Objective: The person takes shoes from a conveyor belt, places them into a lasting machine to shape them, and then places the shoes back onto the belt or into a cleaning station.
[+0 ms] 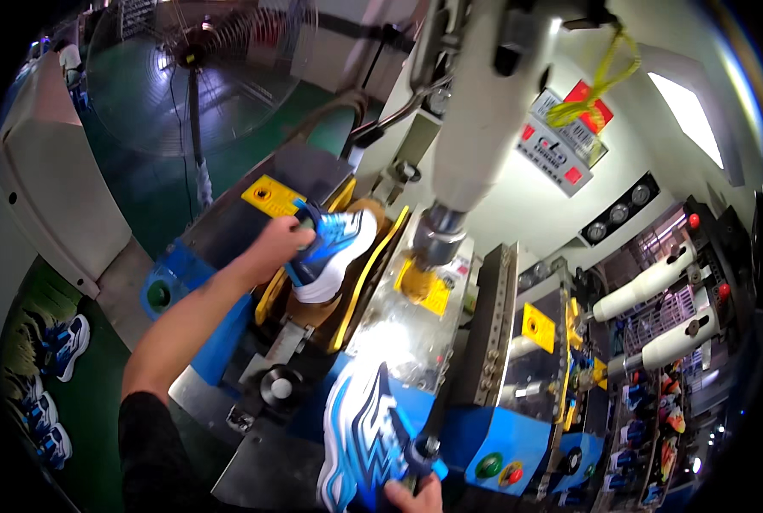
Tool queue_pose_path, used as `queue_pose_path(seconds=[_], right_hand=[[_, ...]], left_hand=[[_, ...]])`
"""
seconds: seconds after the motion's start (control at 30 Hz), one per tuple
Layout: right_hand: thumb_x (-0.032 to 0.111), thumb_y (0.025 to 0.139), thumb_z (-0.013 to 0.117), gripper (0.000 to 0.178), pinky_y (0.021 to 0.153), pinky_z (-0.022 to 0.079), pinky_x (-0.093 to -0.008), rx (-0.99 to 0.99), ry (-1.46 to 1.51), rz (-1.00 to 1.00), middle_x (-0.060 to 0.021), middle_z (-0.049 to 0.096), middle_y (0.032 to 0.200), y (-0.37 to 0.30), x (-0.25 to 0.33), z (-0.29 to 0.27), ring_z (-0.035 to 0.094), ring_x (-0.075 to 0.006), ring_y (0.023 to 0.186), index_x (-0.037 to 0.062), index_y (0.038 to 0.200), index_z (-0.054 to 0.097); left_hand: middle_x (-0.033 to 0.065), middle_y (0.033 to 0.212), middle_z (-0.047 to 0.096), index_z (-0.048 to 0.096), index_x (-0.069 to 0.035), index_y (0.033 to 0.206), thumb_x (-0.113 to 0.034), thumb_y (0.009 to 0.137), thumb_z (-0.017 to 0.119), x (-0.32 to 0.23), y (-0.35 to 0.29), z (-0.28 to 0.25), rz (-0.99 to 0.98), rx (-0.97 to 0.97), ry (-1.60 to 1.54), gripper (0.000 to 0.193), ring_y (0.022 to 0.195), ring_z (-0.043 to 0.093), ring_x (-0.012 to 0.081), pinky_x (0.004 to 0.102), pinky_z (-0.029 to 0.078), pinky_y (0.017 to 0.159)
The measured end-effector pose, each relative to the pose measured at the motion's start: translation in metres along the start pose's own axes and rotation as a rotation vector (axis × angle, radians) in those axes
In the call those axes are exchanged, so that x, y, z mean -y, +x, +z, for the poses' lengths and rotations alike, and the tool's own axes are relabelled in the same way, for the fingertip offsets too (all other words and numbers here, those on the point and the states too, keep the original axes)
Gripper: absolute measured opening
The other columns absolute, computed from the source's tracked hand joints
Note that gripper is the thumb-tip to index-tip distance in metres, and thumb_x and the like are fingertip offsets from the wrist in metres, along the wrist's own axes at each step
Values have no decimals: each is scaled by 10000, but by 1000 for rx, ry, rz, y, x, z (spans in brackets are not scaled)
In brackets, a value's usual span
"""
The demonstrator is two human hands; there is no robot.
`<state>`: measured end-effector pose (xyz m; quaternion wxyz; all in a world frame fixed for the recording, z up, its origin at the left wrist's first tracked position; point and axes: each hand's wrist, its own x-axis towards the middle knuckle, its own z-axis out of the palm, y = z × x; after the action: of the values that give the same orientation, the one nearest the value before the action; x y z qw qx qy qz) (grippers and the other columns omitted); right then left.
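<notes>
My left hand is closed around the collar end of a blue and white sneaker. That sneaker sits in a press station, between yellow-edged side pads, with its white sole toward the near right. Low in the picture, my right hand grips a second sneaker, white with blue and dark wavy stripes, by its collar end. A dark round piece with a metal tip stands out of this sneaker's opening. The lower part of my right hand is cut off by the picture's edge.
A thick white press cylinder hangs over the neighbouring station. Blue housings with green and red buttons stand to the right. More sneakers lie at the left; a rack of shoes is far right. A large fan stands behind.
</notes>
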<state>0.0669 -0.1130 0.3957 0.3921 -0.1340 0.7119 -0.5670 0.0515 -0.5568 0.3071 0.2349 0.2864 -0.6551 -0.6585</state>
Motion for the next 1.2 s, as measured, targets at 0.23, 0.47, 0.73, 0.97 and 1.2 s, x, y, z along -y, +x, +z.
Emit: queue_pose_path(seconds=[0.23, 0.47, 0.73, 0.97, 1.2], right_hand=[[239, 1014, 509, 323, 949, 543, -434, 253, 262, 410, -139, 686, 1140, 167, 104, 92, 683, -273, 1032, 12, 1235, 575], [215, 856, 713, 500, 779, 544, -359, -340, -473, -164, -178, 629, 1070, 399, 33, 135, 659, -253, 934, -97, 1178, 491], [141, 793, 630, 719, 1023, 397, -475, -368, -803, -535, -382, 437, 1251, 374, 28, 175, 477, -487, 1161, -199, 1324, 285], [98, 795, 630, 748, 1059, 334, -547, -260, -681, -388, -381, 297, 1357, 384, 21, 172, 386, -547, 1231, -132, 1357, 193], [298, 857, 639, 843, 1060, 382, -509, -247, -865, -348, -340, 313, 1367, 384, 29, 160, 420, -511, 1240, -125, 1411, 166]], left_hand=[[161, 1398, 519, 368, -13, 1462, -284, 977, 514, 63, -261, -100, 126, -495, -650, 575, 1264, 532, 311, 454, 424, 1077], [191, 1331, 541, 469, 22, 1365, -244, 955, 618, 118, -458, -86, -177, -932, -298, 511, 1174, 543, 325, 427, 473, 958], [230, 1355, 518, 398, 130, 1399, -263, 985, 610, 126, -493, 0, -557, -815, 4, 609, 1206, 517, 293, 398, 434, 1023], [322, 1378, 471, 355, 17, 1461, -92, 808, 703, 189, -505, 48, -452, -389, 405, 748, 1288, 439, 482, 489, 368, 1070], [280, 1440, 425, 308, 9, 1489, -215, 859, 718, 224, -489, 50, -307, -208, 438, 785, 1350, 395, 424, 429, 346, 1096]])
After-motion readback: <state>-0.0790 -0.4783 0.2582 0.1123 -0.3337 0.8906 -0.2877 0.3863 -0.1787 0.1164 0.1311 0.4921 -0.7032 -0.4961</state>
